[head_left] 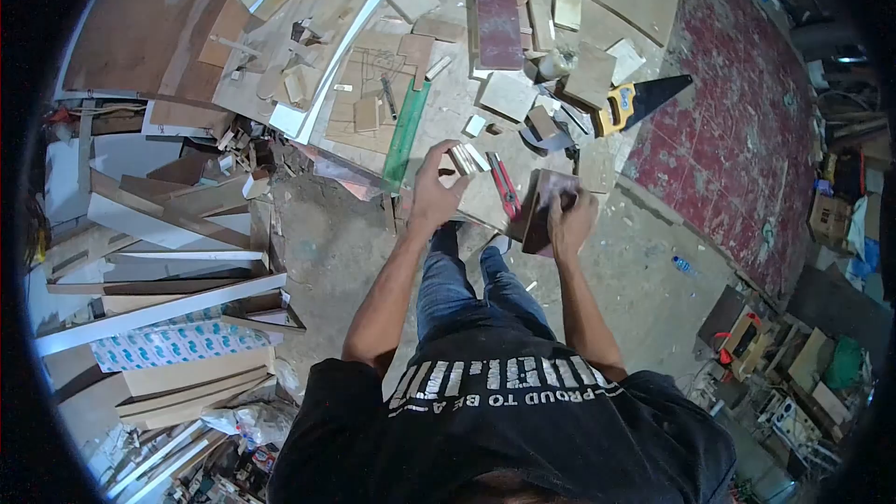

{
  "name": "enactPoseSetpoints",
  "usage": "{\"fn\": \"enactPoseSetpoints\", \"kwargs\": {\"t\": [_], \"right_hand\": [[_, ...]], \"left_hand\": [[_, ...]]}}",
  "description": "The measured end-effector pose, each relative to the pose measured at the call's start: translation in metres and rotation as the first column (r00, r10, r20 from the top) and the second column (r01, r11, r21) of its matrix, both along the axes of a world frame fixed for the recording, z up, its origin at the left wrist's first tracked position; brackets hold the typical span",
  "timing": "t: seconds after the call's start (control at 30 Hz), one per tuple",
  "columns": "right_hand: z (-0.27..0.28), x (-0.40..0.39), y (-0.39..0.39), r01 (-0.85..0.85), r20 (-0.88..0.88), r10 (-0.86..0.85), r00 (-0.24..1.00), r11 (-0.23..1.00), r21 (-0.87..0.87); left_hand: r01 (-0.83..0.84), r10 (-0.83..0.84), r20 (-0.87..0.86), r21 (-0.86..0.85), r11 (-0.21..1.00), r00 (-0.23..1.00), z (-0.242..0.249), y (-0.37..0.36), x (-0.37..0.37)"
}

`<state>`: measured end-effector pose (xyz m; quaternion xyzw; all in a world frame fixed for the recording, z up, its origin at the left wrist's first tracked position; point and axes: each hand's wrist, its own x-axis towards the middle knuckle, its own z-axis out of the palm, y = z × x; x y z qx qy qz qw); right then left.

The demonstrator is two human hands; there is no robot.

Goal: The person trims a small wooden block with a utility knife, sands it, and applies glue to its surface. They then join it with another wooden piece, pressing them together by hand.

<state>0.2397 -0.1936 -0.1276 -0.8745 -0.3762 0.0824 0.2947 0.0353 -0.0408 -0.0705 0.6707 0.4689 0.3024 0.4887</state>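
My left hand [437, 189] is at the table's near edge, its thumb and fingers closed around a small block of pale wood strips [467, 159]. To its right, my right hand [572, 222] grips a flat brown-red block [539, 215] that looks like a sanding block, tilted past the table edge. Between the two hands a red utility knife [504, 185] lies on the wooden tabletop. A green ruler [407, 135] rests just left of my left hand, with a dark pen [388, 98] beside it.
A yellow-handled handsaw [644, 103] lies at the right, near a worn red panel [728, 131]. A dark red board [499, 26] and several wood offcuts cover the far table. Scrap boards [159, 308] are piled on the left floor. A long white strip [350, 37] crosses the table.
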Motion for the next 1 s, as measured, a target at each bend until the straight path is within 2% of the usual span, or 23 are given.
{"fn": "enactPoseSetpoints", "kwargs": {"t": [0.03, 0.07, 0.13, 0.17, 0.2, 0.23, 0.27, 0.3, 0.33, 0.37, 0.43, 0.47, 0.53, 0.57, 0.63, 0.67, 0.7, 0.77, 0.83, 0.87, 0.9, 0.97, 1.0], "right_hand": [[0.0, -0.001, -0.015, 0.226, -0.017, -0.231, 0.973, 0.964, -0.141], [-0.002, -0.005, -0.025, 0.241, -0.018, -0.246, 0.969, 0.961, -0.137], [-0.003, -0.019, -0.036, 0.242, -0.078, -0.27, 0.96, 0.934, -0.263], [-0.007, -0.016, -0.036, 0.196, -0.139, -0.235, 0.962, 0.949, -0.247], [-0.01, -0.012, -0.035, 0.168, -0.235, -0.223, 0.946, 0.958, -0.232], [-0.011, -0.008, -0.033, 0.141, -0.329, -0.207, 0.921, 0.967, -0.212], [-0.009, -0.003, -0.035, 0.155, -0.328, -0.219, 0.919, 0.965, -0.211], [-0.003, 0.003, -0.036, 0.137, -0.635, -0.202, 0.745, 0.979, -0.15], [0.004, 0.007, -0.037, 0.14, -0.864, -0.138, 0.485, 0.987, -0.078], [0.012, 0.011, -0.042, 0.153, -0.863, -0.138, 0.486, 0.986, -0.071], [0.033, 0.017, -0.056, 0.176, -0.894, 0.029, 0.448, 0.977, 0.12], [0.047, 0.019, -0.061, 0.19, -0.893, 0.021, 0.449, 0.975, 0.118], [0.1, 0.02, -0.062, 0.219, -0.925, 0.193, 0.329, 0.937, 0.273], [0.117, 0.019, -0.062, 0.231, -0.921, 0.189, 0.342, 0.933, 0.277], [0.145, 0.019, -0.059, 0.154, -0.872, 0.386, 0.3, 0.883, 0.443], [0.155, 0.021, -0.062, 0.139, -0.871, 0.451, 0.194, 0.866, 0.48], [0.161, 0.022, -0.065, 0.143, -0.863, 0.461, 0.206, 0.858, 0.493], [0.169, 0.022, -0.073, 0.285, -0.906, 0.416, 0.083, 0.861, 0.421], [0.165, 0.015, -0.067, 0.315, -0.821, 0.516, 0.243, 0.759, 0.57], [0.155, 0.021, -0.065, 0.311, -0.825, 0.503, 0.257, 0.766, 0.563], [0.149, 0.03, -0.06, 0.304, -0.831, 0.486, 0.27, 0.776, 0.552], [0.151, 0.05, -0.049, 0.351, -0.885, 0.431, 0.176, 0.812, 0.466], [0.165, 0.048, -0.047, 0.35, -0.88, 0.414, 0.233, 0.808, 0.473]], "left_hand": [[0.013, -0.014, 0.053, 0.001, 1.0, 0.999, 0.004, -0.01, 0.006], [0.005, -0.004, 0.098, -0.016, 1.0, 0.995, 0.005, -0.02, 0.013], [0.03, -0.029, 0.061, -0.022, 0.999, 0.998, 0.021, -0.035, 0.025], [0.037, -0.036, 0.025, -0.032, 0.999, 0.999, 0.027, -0.042, 0.032], [0.067, -0.065, 0.111, -0.017, 0.998, 0.992, 0.023, -0.047, 0.037], [0.081, -0.079, 0.113, -0.014, 0.997, 0.99, 0.036, -0.05, 0.043], [0.134, -0.102, 0.166, -0.189, 0.973, 0.981, 0.051, -0.053, 0.048], [0.188, -0.114, 0.22, -0.354, 0.916, 0.969, 0.062, -0.056, 0.053], [0.198, -0.147, 0.185, -0.294, 0.935, 0.972, 0.065, -0.06, 0.057], [0.21, -0.161, 0.186, -0.287, 0.935, 0.969, 0.067, -0.062, 0.061], [0.257, -0.075, 0.398, -0.427, 0.867, 0.914, 0.073, -0.067, 0.069], [0.3, -0.193, 0.306, -0.355, 0.885, 0.932, 0.079, -0.068, 0.069], [0.336, -0.219, 0.314, -0.394, 0.855, 0.924, 0.091, -0.073, 0.078], [0.354, -0.228, 0.317, -0.428, 0.831, 0.92, 0.095, -0.076, 0.085], [0.373, -0.284, 0.287, -0.331, 0.867, 0.915, 0.092, -0.078, 0.099], [0.337, -0.285, 0.242, -0.215, 0.917, 0.928, 0.091, -0.079, 0.106], [0.298, -0.277, 0.197, -0.091, 0.95, 0.941, 0.097, -0.079, 0.114], [0.296, -0.292, 0.206, 0.011, 0.955, 0.934, 0.108, -0.084, 0.128], [0.317, -0.31, 0.188, -0.003, 0.949, 0.932, 0.118, -0.084, 0.141], [0.307, -0.328, 0.159, 0.147, 0.94, 0.931, 0.123, -0.085, 0.145], [0.316, -0.34, 0.162, 0.156, 0.936, 0.927, 0.132, -0.09, 0.149], [0.351, -0.391, 0.238, 0.192, 0.916, 0.889, 0.144, -0.103, 0.152], [0.342, -0.392, 0.221, 0.232, 0.911, 0.893, 0.145, -0.099, 0.155]]}}
